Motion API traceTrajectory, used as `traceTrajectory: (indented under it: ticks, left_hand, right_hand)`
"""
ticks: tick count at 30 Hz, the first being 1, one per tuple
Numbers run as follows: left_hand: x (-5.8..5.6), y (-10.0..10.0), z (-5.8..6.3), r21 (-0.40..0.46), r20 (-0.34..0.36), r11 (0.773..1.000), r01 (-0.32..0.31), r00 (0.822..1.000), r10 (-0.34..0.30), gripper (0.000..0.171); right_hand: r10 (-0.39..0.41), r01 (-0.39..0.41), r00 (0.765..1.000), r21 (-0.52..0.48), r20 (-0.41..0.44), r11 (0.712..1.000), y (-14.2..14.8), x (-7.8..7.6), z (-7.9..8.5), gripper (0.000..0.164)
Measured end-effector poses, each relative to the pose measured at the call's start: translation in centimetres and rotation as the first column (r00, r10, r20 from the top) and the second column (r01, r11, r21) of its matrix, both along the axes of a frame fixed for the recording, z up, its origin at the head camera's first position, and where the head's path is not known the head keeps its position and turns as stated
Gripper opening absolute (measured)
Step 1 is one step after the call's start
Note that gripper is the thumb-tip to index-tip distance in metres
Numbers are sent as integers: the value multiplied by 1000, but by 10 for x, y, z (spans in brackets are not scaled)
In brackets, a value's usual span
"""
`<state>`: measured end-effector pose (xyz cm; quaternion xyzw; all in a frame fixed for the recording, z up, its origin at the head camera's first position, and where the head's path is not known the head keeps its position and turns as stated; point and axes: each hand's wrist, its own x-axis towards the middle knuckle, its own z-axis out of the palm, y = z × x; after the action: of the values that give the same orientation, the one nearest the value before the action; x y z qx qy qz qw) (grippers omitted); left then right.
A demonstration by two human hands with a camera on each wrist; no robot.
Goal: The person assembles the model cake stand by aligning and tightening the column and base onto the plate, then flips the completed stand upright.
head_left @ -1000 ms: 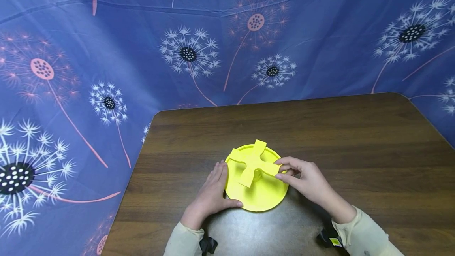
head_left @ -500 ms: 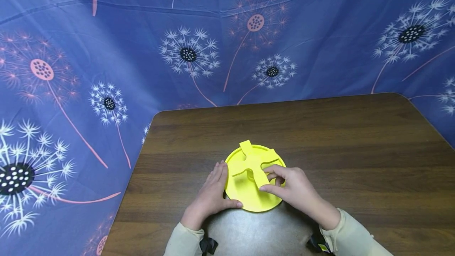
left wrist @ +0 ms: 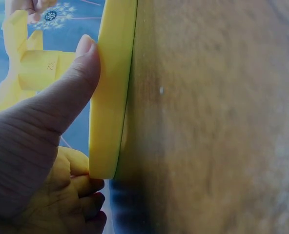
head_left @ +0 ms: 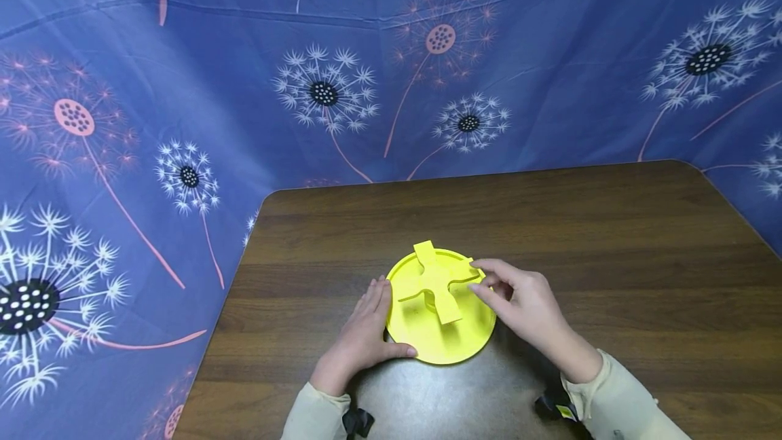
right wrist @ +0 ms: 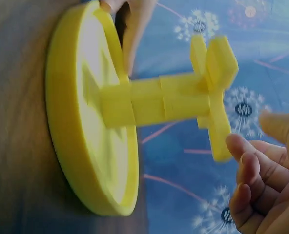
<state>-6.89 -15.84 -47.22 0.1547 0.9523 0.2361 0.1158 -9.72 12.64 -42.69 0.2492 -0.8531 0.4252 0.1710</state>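
Observation:
A yellow round disc-like base (head_left: 449, 350) with a raised rim lies on the table. From its centre rises a yellow stem (right wrist: 149, 102), topped by a yellow four-armed cross-shaped handle (head_left: 435, 282). My left hand (head_left: 362, 338) holds the base at its left side, thumb on the near rim and the other fingers along the outer edge. At the handle's upper right arm is my right hand (head_left: 528, 304), index fingertip right at the arm's end. The right wrist view shows its thumb spread away from the index finger and the other fingers bent.
The brown wooden table (head_left: 611, 243) spreads around the base on all sides. Behind and to the left hangs a blue cloth (head_left: 214, 73) with dandelion prints. A black strap (head_left: 358, 421) sits at each wrist.
The handle has turned clockwise with my right hand pinching one arm. Since then my right hand has let go and moved up and right to another arm. My left hand has stayed still.

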Motion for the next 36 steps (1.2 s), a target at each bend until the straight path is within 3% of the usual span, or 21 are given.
traceTrajectory:
  ticks: [2, 5, 9, 14, 26, 32, 36]
  left_hand:
    - [0, 0, 0, -2, 3, 1000, 1, 1000, -1, 125]
    - [0, 1, 0, -4, 6, 1000, 2, 1000, -2, 124]
    - [0, 1, 1, 0, 9, 1000, 1, 1000, -1, 124]
    - [0, 2, 2, 8, 11, 1000, 1, 1000, -1, 125]
    - [-1, 1, 3, 4, 13, 1000, 4, 1000, -4, 125]
    - [-1, 1, 3, -6, 21, 1000, -1, 1000, 1, 125]
    - [0, 1, 3, -11, 22, 1000, -5, 1000, 5, 125]
  right_hand:
    - [-16, 16, 1000, 2, 16, 1000, 5, -6, 0, 34]
    - [5, -8, 994, 21, 109, 1000, 10, -12, -2, 35]
    - [56, -61, 970, 17, 237, 998, 14, -15, -7, 31]
    - [83, -77, 945, -33, 315, 996, 16, -15, -8, 26]
    - [144, -127, 932, -73, 334, 989, 18, -4, -6, 22]
    - [137, -127, 946, -53, 295, 991, 17, -2, -5, 22]
    - [131, -118, 941, -61, 311, 991, 16, -2, -6, 22]
